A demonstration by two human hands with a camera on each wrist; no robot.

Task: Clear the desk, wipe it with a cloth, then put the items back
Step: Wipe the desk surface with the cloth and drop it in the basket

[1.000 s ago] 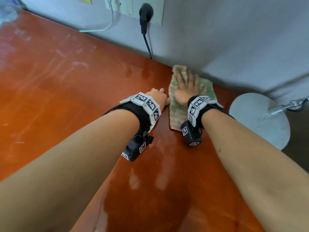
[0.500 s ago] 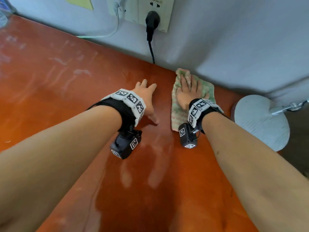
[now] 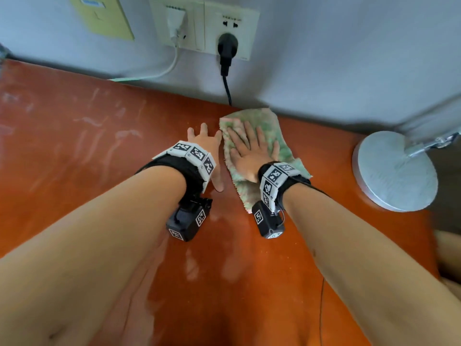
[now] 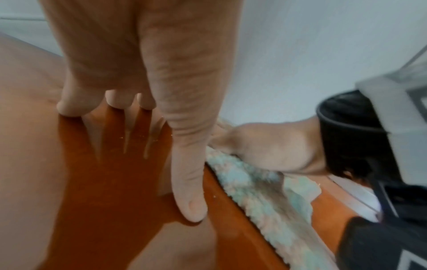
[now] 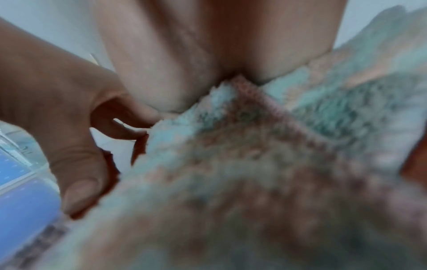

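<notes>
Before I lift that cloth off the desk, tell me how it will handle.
The cloth is fluffy terry lying rumpled under the right hand, so it will probably droop limply. The desk shows wet streaks, so it is likely damp and may cling slightly.

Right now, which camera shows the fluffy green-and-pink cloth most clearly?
The head view: the whole fluffy green-and-pink cloth lies flat on the orange desk under the right hand. The left wrist view shows one blurred edge; the right wrist view only a blurry close-up.
</notes>
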